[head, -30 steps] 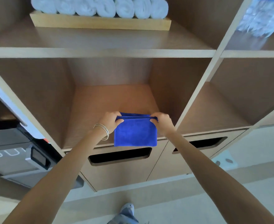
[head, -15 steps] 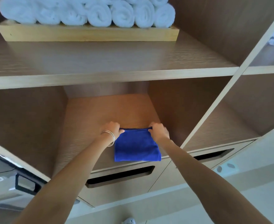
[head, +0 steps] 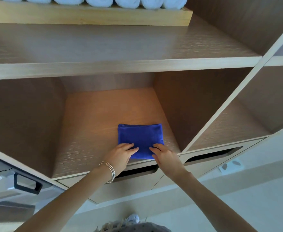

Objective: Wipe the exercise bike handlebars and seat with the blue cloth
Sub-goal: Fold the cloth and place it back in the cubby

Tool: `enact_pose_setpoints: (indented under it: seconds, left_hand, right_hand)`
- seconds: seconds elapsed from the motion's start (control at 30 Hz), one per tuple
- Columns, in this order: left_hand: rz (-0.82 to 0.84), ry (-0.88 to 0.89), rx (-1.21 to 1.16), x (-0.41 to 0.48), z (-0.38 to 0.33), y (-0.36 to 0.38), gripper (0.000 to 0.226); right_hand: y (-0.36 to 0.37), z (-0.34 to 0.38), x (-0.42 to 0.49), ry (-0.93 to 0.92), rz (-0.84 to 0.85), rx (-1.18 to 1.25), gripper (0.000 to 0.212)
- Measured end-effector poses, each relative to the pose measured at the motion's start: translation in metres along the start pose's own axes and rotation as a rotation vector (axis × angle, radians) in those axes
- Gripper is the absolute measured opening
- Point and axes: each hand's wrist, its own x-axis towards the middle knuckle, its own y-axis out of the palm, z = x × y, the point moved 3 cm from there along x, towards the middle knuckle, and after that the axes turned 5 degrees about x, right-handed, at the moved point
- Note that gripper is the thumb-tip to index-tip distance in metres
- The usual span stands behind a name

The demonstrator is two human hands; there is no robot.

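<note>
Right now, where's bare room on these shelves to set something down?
Free: cubby floor left of and behind the blue cloth; right cubby's floor; upper shelf in front of the towel tray. Crowded: the cubby's front right, where left hand and right hand rest on the cloth, and the tray, full of rolled towels.

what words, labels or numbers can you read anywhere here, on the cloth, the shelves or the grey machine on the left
No text can be read anywhere in this view.
On the grey machine: pale marks on its front, too blurred to read.
On the white plate at lower right: two grey oval spots, no letters.
On the blue cloth, the wooden shelves and the rolled towels: no label or print shows.
</note>
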Motion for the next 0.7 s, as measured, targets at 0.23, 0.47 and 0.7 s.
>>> enact_pose_setpoints:
  seconds: [0.23, 0.47, 0.7]
  left_hand:
    - [-0.011, -0.037, 0.052, 0.043, 0.002, 0.005, 0.058]
    - [0.074, -0.093, 0.101, 0.116, 0.011, -0.019, 0.062]
    - [0.105, -0.090, 0.052, 0.139, 0.021, -0.034, 0.050]
  right_hand:
    - [-0.006, -0.025, 0.044, 0.079, 0.017, -0.105, 0.045]
    - [-0.035, -0.047, 0.114, 0.084, 0.096, -0.084, 0.041]
    - [-0.046, -0.047, 0.114, 0.118, -0.040, 0.038, 0.041]
